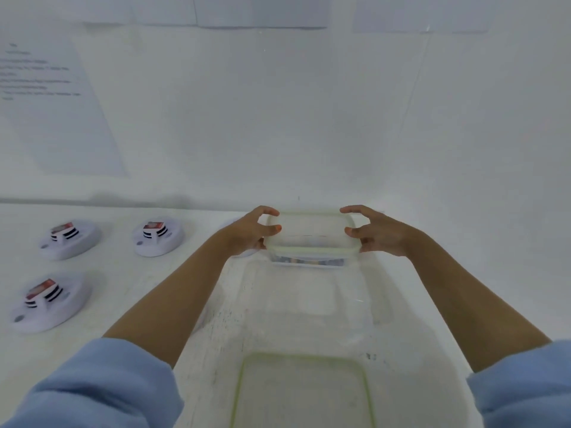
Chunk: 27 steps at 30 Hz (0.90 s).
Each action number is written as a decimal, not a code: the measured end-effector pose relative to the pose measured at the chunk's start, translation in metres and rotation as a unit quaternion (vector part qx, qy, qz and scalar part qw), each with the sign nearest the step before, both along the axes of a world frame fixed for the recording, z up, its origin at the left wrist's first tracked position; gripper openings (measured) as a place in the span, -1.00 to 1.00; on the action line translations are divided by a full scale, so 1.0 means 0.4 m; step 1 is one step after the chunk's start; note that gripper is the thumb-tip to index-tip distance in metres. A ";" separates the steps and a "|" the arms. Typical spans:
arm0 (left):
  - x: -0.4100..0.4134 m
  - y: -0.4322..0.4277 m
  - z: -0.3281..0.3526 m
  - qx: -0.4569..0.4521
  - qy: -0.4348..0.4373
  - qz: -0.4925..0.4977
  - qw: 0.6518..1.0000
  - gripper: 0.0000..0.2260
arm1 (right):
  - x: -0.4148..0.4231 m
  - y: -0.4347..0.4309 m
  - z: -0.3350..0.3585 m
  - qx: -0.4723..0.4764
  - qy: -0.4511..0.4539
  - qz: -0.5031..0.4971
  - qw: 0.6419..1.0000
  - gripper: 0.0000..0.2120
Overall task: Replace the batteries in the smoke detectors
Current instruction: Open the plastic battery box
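Left hand (pixel 247 233), right hand (pixel 381 233), crosswise container (pixel 309 234)

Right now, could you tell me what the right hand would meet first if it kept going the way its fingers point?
The clear container: the right hand points leftwards at its right end, nothing between. The thumb may already touch the lid; blur leaves that unclear.

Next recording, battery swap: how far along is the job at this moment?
Done: nothing certain. Three smoke detectors lie on the table's left, each with a battery showing; old or new, I cannot tell. In hand: the left hand and right hand grip the ends of a lidded clear container, fingers curled over its rim; its contents are blurred. Left: opening it and, apparently, every swap.
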<state>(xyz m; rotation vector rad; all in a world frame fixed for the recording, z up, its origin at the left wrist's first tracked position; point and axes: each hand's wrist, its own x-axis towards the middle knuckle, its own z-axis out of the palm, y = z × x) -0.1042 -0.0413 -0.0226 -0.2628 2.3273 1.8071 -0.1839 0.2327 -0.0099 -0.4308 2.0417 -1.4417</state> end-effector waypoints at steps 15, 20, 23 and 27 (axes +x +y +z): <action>-0.028 -0.011 -0.013 -0.002 0.014 -0.028 1.000 -0.87 | -0.021 -0.006 -0.011 -0.032 -0.058 0.014 0.998 -0.81; -0.026 0.001 0.009 -0.025 0.028 -0.025 0.999 -0.89 | -0.023 -0.003 0.005 -0.003 0.044 -0.014 0.999 -0.84; -0.016 0.010 0.035 -0.068 0.033 -0.016 0.997 -0.93 | -0.021 -0.004 0.006 0.007 0.061 -0.008 0.998 -0.78; 0.018 0.026 0.080 -0.161 -0.019 -0.017 0.987 -0.77 | -0.023 -0.007 -0.014 -0.021 0.069 -0.016 0.997 -0.57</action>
